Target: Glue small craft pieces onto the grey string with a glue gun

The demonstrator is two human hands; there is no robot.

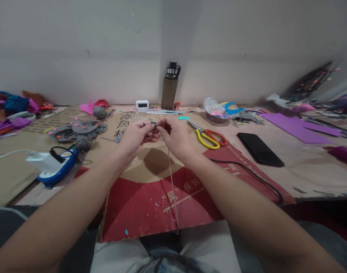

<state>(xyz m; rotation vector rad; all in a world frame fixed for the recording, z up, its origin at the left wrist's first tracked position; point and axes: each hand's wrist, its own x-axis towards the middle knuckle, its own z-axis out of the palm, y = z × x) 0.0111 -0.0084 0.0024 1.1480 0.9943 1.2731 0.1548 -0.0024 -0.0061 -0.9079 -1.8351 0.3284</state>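
Observation:
My left hand [137, 135] and my right hand [176, 136] meet above the cardboard, fingers closed in a pinch. Between their fingertips is a small dark grey piece [153, 124], mostly covered, so its kind is unclear. A thin pale grey strand of yarn [171, 170] runs down from my right fingers over the red part of the cardboard [127, 212] to its near edge. Scissors [204, 137] with one yellow and one orange handle lie just right of my right hand, blades partly apart.
A bottle [169, 89] and a white digital clock [142, 105] stand by the wall. Left are grey yarn balls [84, 143], grey felt pieces [76, 129] and a blue power strip [58, 170]. Right are a black phone [260, 149], purple sheets [295, 129] and a bowl [217, 118] of scraps.

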